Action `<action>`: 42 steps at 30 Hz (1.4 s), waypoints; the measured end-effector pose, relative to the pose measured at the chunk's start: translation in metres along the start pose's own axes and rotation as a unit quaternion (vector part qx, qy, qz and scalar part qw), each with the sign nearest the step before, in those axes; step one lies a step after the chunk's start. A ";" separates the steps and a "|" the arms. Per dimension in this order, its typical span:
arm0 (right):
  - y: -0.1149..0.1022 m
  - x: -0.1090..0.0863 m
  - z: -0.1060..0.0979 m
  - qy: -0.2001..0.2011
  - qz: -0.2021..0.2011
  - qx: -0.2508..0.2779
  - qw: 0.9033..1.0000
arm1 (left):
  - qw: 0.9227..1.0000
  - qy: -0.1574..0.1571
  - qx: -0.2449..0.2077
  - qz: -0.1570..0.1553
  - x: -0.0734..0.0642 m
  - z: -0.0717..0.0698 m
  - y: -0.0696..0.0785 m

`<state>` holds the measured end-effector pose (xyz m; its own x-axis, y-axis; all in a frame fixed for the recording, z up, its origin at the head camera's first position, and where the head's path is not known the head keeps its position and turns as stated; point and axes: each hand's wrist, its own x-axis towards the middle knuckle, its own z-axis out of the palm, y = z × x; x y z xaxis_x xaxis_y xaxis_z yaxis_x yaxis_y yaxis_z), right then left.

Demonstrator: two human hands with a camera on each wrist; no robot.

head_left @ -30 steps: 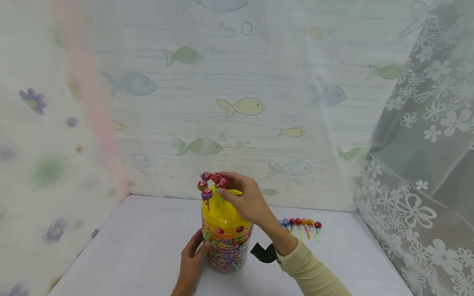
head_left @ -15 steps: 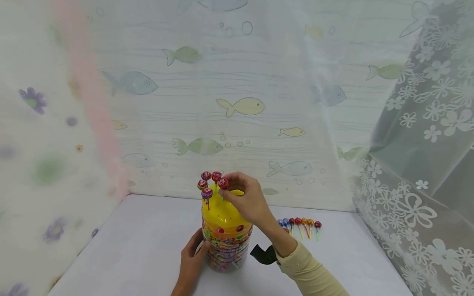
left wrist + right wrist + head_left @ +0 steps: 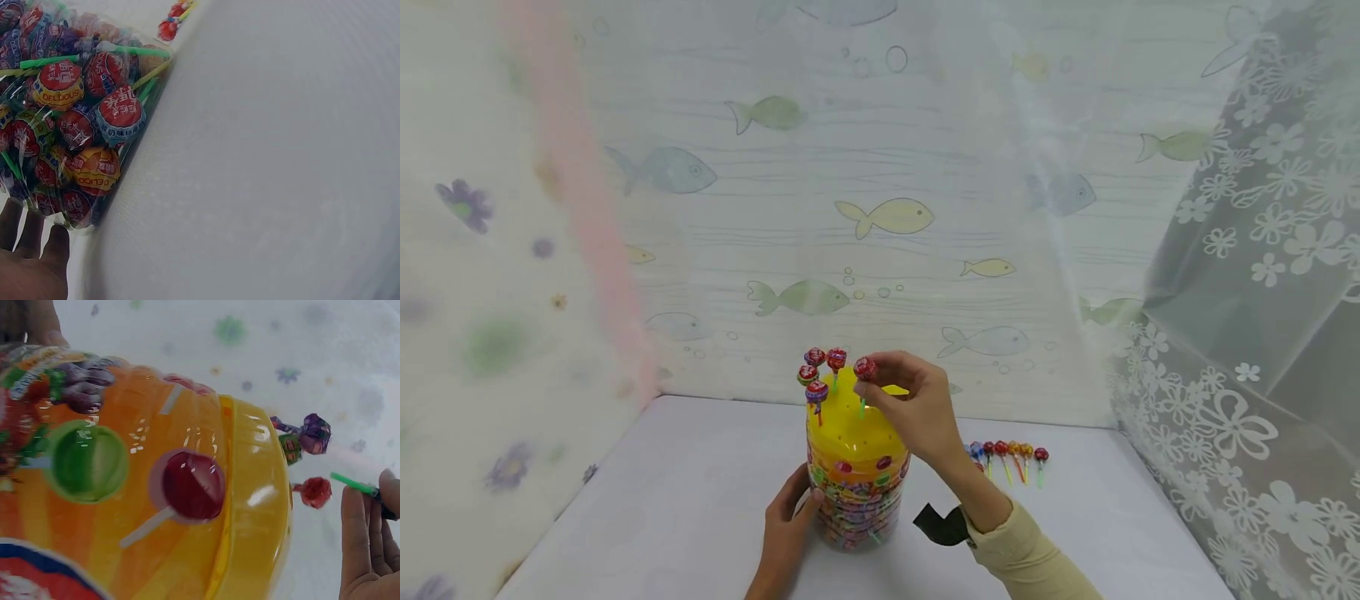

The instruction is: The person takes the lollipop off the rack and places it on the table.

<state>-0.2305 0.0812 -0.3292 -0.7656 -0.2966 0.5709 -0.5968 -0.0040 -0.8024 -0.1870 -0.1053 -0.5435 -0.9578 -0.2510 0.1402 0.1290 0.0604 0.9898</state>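
A clear jar (image 3: 859, 508) full of wrapped lollipops, with a yellow lid (image 3: 842, 437), stands upright on the table. My left hand (image 3: 790, 517) holds its lower left side, thumb toward the front; in the left wrist view fingertips (image 3: 56, 240) meet the jar. Above the lid, my right hand (image 3: 917, 404) pinches a red lollipop (image 3: 864, 368) with a green stick. In the right wrist view the stick (image 3: 350, 481) has its free end pointing at the lid, apart from it. Several lollipops (image 3: 817, 392) stand upright in the lid's left and back edge.
Several more lollipops (image 3: 1015, 450) lie in a row on the white table (image 3: 700, 467), right of the jar behind my right forearm. A dark strap (image 3: 942, 527) hangs at my right wrist. Fish-patterned sheeting (image 3: 887, 217) closes off the back, with patterned sheets at both sides.
My right hand has shifted slightly right with the pinched lollipop, opening a gap from the standing ones. My left hand stays on the jar.
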 end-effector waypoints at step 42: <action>0.162 -0.128 -0.132 0.179 0.301 -0.054 0.935 | 0.999 -0.005 0.025 -0.039 0.001 -0.002 -0.002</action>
<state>-0.2604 0.2450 -0.5091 -0.9903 0.1257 0.0588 -0.0378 0.1637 -0.9858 -0.1883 -0.1074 -0.5456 -0.9668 -0.2479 0.0627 0.0415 0.0899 0.9951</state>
